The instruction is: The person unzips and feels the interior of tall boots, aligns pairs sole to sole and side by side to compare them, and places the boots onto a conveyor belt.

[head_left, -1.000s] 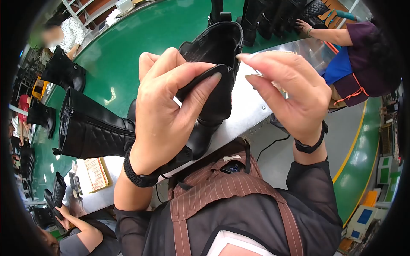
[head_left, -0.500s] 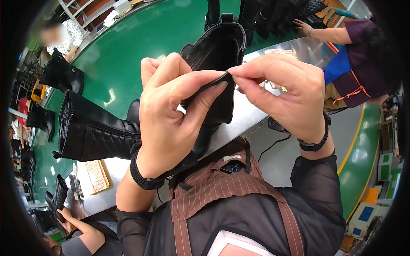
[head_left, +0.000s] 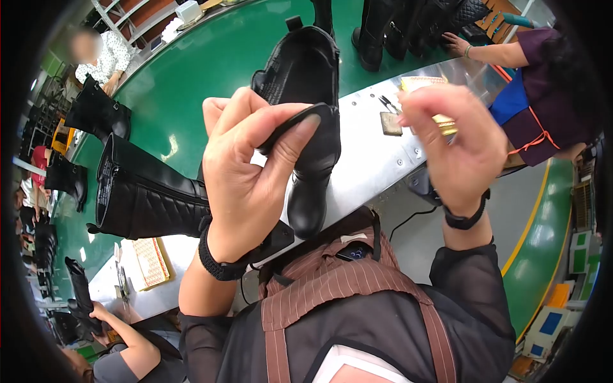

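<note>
A tall black boot (head_left: 311,198) stands in front of me with its shaft opened toward me and its toe near the bench edge. My left hand (head_left: 239,172) pinches the upper edge of the shaft between thumb and forefinger, folding the flap outward. Off to the right, apart from the boot, is my right hand (head_left: 463,140), blurred by motion. Its thumb and forefinger are drawn together at the tips; whatever may be between them is too small to make out. Near those fingertips lie a small greyish block (head_left: 391,124) and a dark-handled tool (head_left: 385,102) on the metal bench.
Another quilted black boot (head_left: 153,198) lies on its side at the left. More boots (head_left: 370,38) stand on the green table (head_left: 211,70). Patterned booklets (head_left: 152,263) rest on the metal bench (head_left: 364,166). Co-workers are at the right, lower left and upper left.
My right hand has let go of the boot's edge and moved right. My left hand and the boot have shifted slightly left, revealing the boot's foot and the small block on the bench.
</note>
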`<control>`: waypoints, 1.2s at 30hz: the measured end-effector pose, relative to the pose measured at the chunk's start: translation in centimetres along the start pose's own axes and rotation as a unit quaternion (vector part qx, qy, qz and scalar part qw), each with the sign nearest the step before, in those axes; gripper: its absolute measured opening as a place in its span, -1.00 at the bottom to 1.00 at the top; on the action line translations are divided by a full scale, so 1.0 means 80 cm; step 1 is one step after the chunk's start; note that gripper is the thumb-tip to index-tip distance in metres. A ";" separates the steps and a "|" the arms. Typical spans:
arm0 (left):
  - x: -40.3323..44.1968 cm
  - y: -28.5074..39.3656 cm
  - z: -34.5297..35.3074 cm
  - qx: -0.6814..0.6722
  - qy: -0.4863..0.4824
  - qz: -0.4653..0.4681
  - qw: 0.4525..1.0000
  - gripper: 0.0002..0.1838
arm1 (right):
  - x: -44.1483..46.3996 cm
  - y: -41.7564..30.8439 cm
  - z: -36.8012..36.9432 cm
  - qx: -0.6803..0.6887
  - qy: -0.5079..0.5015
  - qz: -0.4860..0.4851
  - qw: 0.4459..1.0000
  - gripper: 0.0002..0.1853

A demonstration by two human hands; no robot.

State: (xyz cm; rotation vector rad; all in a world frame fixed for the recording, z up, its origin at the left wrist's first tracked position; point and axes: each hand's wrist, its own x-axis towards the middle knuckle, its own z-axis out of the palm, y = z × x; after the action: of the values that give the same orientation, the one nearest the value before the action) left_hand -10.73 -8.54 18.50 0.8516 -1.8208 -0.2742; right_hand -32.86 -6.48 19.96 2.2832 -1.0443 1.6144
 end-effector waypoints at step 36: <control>0.013 -0.003 -0.004 -0.067 -0.069 -0.073 0.993 -0.90 | 0.010 0.016 0.039 0.161 -0.189 -0.001 0.969 -0.79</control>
State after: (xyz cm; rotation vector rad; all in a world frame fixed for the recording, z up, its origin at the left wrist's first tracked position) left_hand -10.54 -9.33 19.25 0.8909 -1.8471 -0.5544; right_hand -31.10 -9.35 19.04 2.8912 -0.8996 1.4712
